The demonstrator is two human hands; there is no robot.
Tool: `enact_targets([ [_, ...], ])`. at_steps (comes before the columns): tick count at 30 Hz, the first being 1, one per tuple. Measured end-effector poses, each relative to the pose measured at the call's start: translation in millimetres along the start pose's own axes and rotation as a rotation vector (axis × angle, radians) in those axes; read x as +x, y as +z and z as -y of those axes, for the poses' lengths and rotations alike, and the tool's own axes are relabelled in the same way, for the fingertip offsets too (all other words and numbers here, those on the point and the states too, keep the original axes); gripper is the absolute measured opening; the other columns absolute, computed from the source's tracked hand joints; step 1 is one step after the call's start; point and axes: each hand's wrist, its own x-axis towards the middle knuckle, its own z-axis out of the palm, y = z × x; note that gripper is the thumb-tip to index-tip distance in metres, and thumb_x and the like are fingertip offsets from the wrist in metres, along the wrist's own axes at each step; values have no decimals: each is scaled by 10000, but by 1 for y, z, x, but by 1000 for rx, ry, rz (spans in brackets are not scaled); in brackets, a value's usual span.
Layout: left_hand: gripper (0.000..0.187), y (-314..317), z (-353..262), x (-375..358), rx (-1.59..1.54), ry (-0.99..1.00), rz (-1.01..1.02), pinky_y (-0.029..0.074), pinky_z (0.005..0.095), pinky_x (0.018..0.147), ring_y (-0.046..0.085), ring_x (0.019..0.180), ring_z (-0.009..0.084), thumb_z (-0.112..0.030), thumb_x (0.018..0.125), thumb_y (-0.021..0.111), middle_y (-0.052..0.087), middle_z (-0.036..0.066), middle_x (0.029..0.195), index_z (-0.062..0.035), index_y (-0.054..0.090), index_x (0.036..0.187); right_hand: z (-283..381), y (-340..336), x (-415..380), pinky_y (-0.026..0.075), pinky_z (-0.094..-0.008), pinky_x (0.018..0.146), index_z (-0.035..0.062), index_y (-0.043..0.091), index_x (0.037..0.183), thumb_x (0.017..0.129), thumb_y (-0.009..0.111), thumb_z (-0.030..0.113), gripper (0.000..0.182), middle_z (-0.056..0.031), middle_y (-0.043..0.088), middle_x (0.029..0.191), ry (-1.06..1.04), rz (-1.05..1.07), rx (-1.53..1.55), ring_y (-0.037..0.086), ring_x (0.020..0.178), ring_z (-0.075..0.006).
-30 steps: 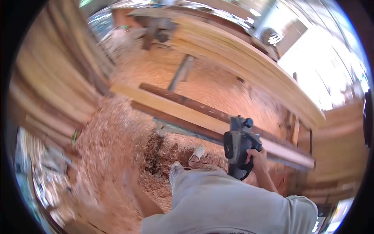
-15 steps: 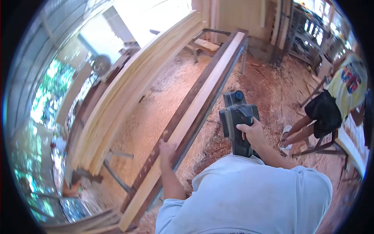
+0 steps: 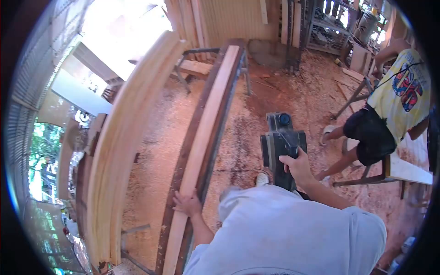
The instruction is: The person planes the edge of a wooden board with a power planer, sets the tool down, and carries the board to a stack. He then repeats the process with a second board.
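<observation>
A long pale plank [image 3: 205, 126] lies lengthwise on a dark, narrow beam [image 3: 191, 130]. My left hand [image 3: 188, 205] rests on the plank near its close end, fingers spread across the wood. Beside my body, away from the plank, my right hand [image 3: 298, 166] grips the handle of a black electric planer [image 3: 280, 144]. A round front knob shows on top of the planer, and its sole is hidden from me.
A stack of long boards [image 3: 123, 137] stands to the left on metal supports. Wood shavings [image 3: 151, 160] cover the floor. On the right, a co-worker in a yellow shirt [image 3: 405, 87] bends beside a trestle [image 3: 362, 179]. A dark cord [image 3: 236, 170] crosses the floor.
My view has turned, so the plank looks steeper and the co-worker nearer. My left hand's fingers are now spread over the plank's top. My right hand still holds the planer at my side.
</observation>
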Motion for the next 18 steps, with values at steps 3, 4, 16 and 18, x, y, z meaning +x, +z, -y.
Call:
enact_targets([
  [3, 631, 4, 9, -5, -57, -38, -32, 157, 700, 1147, 282, 1460, 396, -552, 918, 587, 401, 134, 1537, 31, 708, 1127, -2, -25, 16, 431, -282, 464, -8, 591, 1062, 807, 718, 9, 285, -40, 597, 745, 40, -108, -17, 540, 508, -129],
  [4, 635, 4, 9, -5, -108, -53, -41, 152, 708, 1142, 273, 1463, 403, -517, 909, 611, 389, 144, 1543, 33, 643, 1224, -3, -32, 22, 431, -283, 466, -15, 587, 1099, 805, 717, 6, 322, -44, 597, 758, 26, -146, -12, 546, 517, -133],
  [16, 753, 23, -317, 192, -138, 277, 217, 187, 596, 1187, 249, 1468, 435, -560, 842, 685, 291, 231, 1585, 106, 647, 1193, 38, -69, 241, 457, -295, 446, -47, 536, 1235, 796, 703, -10, 472, -74, 597, 771, -5, -382, -19, 558, 529, -157],
  [18, 734, 39, -365, 227, -191, 288, 153, 200, 589, 1186, 262, 1462, 440, -570, 820, 705, 298, 241, 1580, 107, 681, 1102, 66, -67, 282, 449, -291, 458, -44, 544, 1220, 793, 720, 0, 464, -68, 590, 715, 43, -426, -9, 551, 504, -157],
])
